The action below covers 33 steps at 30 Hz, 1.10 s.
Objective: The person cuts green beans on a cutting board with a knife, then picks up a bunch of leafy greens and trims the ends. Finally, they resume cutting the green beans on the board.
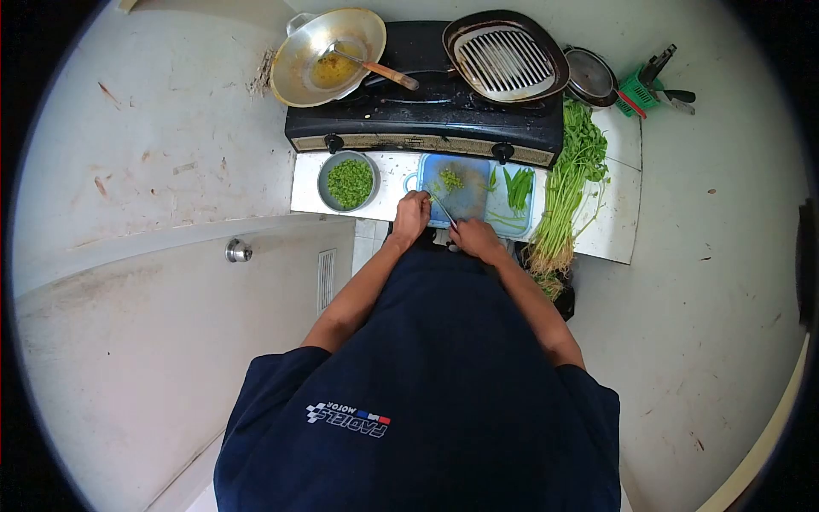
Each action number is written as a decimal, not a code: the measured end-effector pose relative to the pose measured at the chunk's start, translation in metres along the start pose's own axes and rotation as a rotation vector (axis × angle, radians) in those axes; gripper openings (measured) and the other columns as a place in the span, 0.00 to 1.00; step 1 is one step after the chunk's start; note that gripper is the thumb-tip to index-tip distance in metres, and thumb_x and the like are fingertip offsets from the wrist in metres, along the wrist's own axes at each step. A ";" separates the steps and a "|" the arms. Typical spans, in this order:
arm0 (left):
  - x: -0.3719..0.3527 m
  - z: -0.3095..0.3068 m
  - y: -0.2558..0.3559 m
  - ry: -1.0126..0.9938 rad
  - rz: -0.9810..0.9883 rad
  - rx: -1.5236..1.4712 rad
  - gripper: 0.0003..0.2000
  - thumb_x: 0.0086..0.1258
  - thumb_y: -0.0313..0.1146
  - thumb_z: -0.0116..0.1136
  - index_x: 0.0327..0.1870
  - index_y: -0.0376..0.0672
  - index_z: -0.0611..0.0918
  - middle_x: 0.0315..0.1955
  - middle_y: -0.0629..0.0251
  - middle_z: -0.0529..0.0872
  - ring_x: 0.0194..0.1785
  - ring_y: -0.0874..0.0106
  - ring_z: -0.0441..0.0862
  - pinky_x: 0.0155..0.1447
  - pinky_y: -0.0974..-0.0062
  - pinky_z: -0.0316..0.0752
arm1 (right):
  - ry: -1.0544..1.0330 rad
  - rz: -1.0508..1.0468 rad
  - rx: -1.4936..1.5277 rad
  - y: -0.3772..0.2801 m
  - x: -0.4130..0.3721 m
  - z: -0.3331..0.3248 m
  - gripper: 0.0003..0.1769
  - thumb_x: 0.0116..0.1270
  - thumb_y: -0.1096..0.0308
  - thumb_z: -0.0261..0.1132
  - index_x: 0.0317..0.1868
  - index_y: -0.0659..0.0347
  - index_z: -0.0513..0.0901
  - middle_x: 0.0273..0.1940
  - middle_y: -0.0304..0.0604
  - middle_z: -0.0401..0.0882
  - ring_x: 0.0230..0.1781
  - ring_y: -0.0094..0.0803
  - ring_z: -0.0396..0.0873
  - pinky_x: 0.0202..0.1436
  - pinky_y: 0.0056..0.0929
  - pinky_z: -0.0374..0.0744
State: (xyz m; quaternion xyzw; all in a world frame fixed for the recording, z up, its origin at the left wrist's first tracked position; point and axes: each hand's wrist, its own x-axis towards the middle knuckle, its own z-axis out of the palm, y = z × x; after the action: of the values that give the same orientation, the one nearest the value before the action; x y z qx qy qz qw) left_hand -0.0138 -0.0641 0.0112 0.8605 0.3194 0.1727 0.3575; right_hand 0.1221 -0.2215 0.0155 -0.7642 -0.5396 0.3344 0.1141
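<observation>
My right hand [478, 237] is closed round the handle of a knife [444, 211], its blade slanting up and left over the blue cutting board [478, 166]. At the board's left edge, my left hand [413, 213] has its fingers pinched together close to the blade tip, on what looks like a green bean, mostly hidden by the fingers. Chopped green bits [451, 179] lie in a small heap on the board. Whole lengths of green beans [517, 188] rest in the lighter right-hand section. Left of the board, a grey bowl [322, 189] holds finely chopped green pieces [351, 183].
Behind the board stands a black gas stove [409, 119] with a wok [290, 64], a wooden-handled spatula [388, 73] and a grill pan [559, 72]. Leafy greens with roots [563, 196] hang over the counter's front edge. A lidded pan [590, 75] and green basket [636, 90] of knives stand right.
</observation>
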 end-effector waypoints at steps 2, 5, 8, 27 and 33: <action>0.001 -0.001 0.001 0.002 -0.001 -0.003 0.02 0.66 0.22 0.59 0.36 0.34 0.83 0.31 0.44 0.84 0.36 0.45 0.84 0.41 0.55 0.80 | 0.022 -0.004 -0.003 -0.001 -0.001 -0.002 0.22 0.74 0.52 0.59 0.39 0.65 0.88 0.34 0.59 0.87 0.37 0.58 0.87 0.43 0.56 0.84; 0.001 0.001 0.000 0.008 0.001 -0.006 0.02 0.65 0.22 0.60 0.35 0.34 0.83 0.31 0.45 0.84 0.35 0.46 0.84 0.40 0.56 0.79 | 0.043 -0.004 0.013 -0.001 0.000 0.003 0.23 0.74 0.52 0.59 0.39 0.65 0.88 0.34 0.60 0.87 0.37 0.57 0.87 0.43 0.56 0.84; 0.002 0.000 0.000 0.009 0.012 -0.004 0.02 0.64 0.21 0.60 0.35 0.34 0.83 0.31 0.45 0.84 0.35 0.46 0.84 0.40 0.57 0.80 | 0.051 -0.018 -0.018 -0.001 -0.001 0.005 0.23 0.74 0.52 0.60 0.38 0.65 0.88 0.34 0.60 0.87 0.36 0.57 0.88 0.43 0.56 0.84; -0.001 0.001 -0.002 0.022 0.004 0.003 0.04 0.65 0.21 0.60 0.37 0.35 0.86 0.31 0.47 0.86 0.35 0.50 0.85 0.42 0.58 0.79 | 0.026 0.002 -0.016 -0.015 -0.005 -0.002 0.23 0.77 0.55 0.57 0.35 0.67 0.88 0.35 0.60 0.88 0.39 0.56 0.88 0.45 0.53 0.84; -0.002 0.005 -0.008 0.043 0.029 -0.005 0.04 0.66 0.21 0.60 0.37 0.35 0.86 0.31 0.46 0.85 0.34 0.49 0.84 0.40 0.57 0.79 | 0.112 -0.006 -0.034 -0.015 0.009 0.008 0.23 0.76 0.54 0.58 0.36 0.67 0.88 0.33 0.60 0.87 0.36 0.56 0.88 0.43 0.53 0.84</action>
State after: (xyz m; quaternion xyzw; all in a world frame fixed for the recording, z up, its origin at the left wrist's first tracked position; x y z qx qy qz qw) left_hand -0.0158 -0.0642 0.0020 0.8601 0.3141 0.1972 0.3501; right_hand 0.1078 -0.2088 0.0136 -0.7818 -0.5405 0.2816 0.1319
